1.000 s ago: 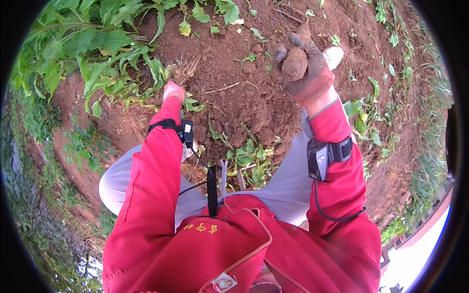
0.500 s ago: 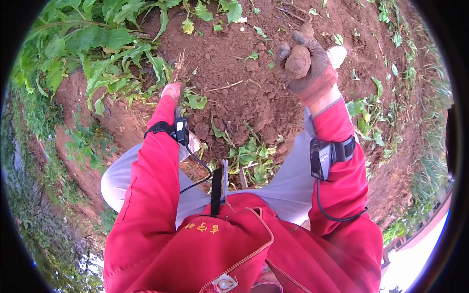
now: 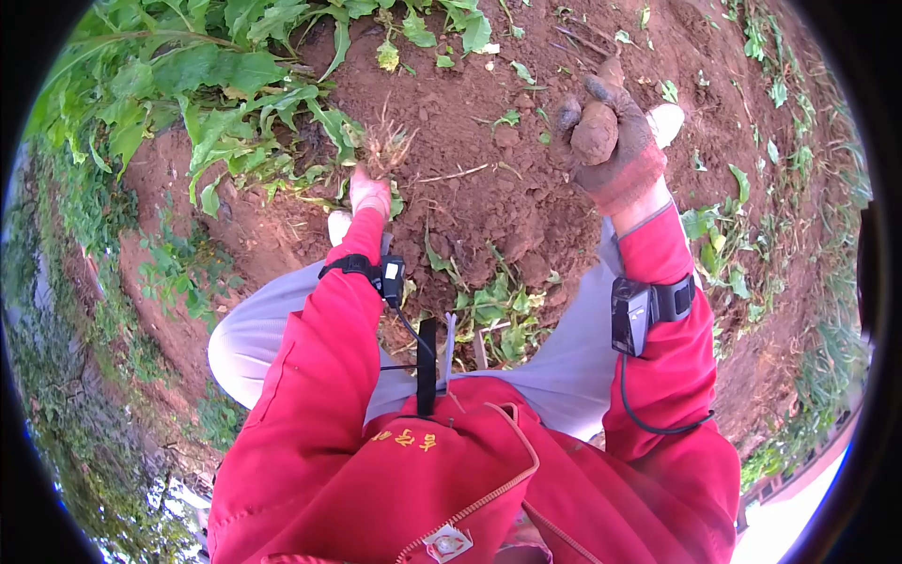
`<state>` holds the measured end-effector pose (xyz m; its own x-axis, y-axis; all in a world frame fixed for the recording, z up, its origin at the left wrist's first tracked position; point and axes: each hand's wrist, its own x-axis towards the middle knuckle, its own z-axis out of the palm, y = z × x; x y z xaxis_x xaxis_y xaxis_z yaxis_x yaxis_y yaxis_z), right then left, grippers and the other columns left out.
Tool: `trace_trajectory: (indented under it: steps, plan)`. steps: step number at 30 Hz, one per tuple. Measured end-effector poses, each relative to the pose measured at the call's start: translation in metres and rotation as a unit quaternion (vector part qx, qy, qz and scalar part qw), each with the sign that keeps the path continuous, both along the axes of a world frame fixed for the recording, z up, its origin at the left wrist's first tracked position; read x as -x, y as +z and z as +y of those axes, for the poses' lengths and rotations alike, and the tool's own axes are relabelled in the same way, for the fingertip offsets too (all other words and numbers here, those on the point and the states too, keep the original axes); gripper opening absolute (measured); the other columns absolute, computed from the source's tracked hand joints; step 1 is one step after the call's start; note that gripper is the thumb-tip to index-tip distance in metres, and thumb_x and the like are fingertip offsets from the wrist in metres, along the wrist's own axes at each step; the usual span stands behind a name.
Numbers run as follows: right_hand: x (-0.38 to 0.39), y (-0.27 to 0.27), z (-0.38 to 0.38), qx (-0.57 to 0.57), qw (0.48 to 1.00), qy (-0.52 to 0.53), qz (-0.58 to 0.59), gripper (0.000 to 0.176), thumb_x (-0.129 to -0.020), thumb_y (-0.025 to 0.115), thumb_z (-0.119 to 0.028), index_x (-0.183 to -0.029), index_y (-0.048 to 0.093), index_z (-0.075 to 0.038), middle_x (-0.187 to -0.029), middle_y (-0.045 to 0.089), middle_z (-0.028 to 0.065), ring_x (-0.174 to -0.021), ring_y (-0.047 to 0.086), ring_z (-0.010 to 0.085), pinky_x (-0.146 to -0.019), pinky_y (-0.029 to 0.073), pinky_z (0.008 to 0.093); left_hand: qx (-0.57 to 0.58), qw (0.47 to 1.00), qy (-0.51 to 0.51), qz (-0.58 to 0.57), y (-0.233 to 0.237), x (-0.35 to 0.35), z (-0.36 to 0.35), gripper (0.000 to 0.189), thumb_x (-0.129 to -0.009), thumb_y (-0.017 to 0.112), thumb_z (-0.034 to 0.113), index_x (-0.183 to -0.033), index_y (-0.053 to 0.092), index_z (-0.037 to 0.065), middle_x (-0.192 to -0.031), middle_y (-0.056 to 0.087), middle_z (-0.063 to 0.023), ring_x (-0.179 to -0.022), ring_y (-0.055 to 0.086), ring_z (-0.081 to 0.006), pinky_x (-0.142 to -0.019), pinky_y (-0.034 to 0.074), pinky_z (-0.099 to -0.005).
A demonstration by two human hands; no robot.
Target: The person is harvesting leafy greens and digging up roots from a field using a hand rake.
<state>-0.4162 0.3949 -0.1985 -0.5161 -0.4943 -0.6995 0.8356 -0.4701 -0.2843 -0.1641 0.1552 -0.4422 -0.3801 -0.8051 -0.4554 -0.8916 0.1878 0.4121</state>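
Note:
My right hand (image 3: 615,162), in a dirt-stained glove, is closed around a soil-covered brown tuber (image 3: 595,134). The tuber's rounded end faces me, and a narrower, soil-coloured piece (image 3: 611,70) sticks out beyond the fingers. Lower on the left, my left hand (image 3: 369,193) is closed at the base of a clump of thin, pale roots (image 3: 387,146), which fans out past the fingers. Its fingertips are turned away from view. Broad green leaves (image 3: 221,75) lie right beside that hand on its left.
Loose reddish-brown soil (image 3: 451,113) spreads in front of me, with a thin dry stalk (image 3: 454,175) on it. Torn leaves (image 3: 493,305) lie between my knees. More weeds (image 3: 723,226) grow at the right. Cables run along both sleeves from the wrist devices (image 3: 632,315).
My left hand has shifted right and a little towards me, and the root clump now shows more fully above it. The tuber stays in my right hand. The whole view has shifted slightly.

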Motion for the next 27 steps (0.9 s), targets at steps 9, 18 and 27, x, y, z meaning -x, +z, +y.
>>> trace_trajectory:
  steps: [9,18,27]
  plan:
    - [-0.001,0.004,-0.003,-0.007,1.0,0.015,0.004,0.013,-0.082,0.058,-0.013,-0.088,0.047,-0.007,-0.078,0.051,0.0071,-0.071,0.054,0.017,-0.062,0.05,0.0276,0.113,0.925,-0.333,-0.143,0.036,0.049,0.066,0.022,-0.075,0.054,0.009,-0.097,0.06,0.007,-0.124,0.044,-0.014,-0.108,0.049,-0.0322,-0.085,0.046,-0.0393]
    - [-0.003,0.009,-0.006,-0.018,0.999,-0.005,-0.028,0.013,-0.083,0.055,-0.015,-0.087,0.046,-0.007,-0.073,0.052,0.0083,-0.065,0.054,0.0199,-0.059,0.049,0.0303,0.145,0.927,-0.186,-0.291,-0.011,0.043,-0.02,0.024,-0.084,0.048,0.014,-0.106,0.057,0.01,-0.105,0.058,-0.0132,-0.095,0.059,-0.0309,-0.077,0.051,-0.0387]
    - [-0.005,0.009,-0.01,-0.031,0.999,0.039,0.006,0.014,-0.083,0.057,-0.017,-0.088,0.046,-0.009,-0.074,0.051,0.0058,-0.064,0.053,0.017,-0.056,0.048,0.0273,0.037,0.93,-0.163,-0.327,-0.006,0.049,-0.045,0.021,-0.078,0.057,0.013,-0.096,0.066,0.008,-0.102,0.064,-0.0136,-0.099,0.061,-0.0273,-0.079,0.051,-0.037]
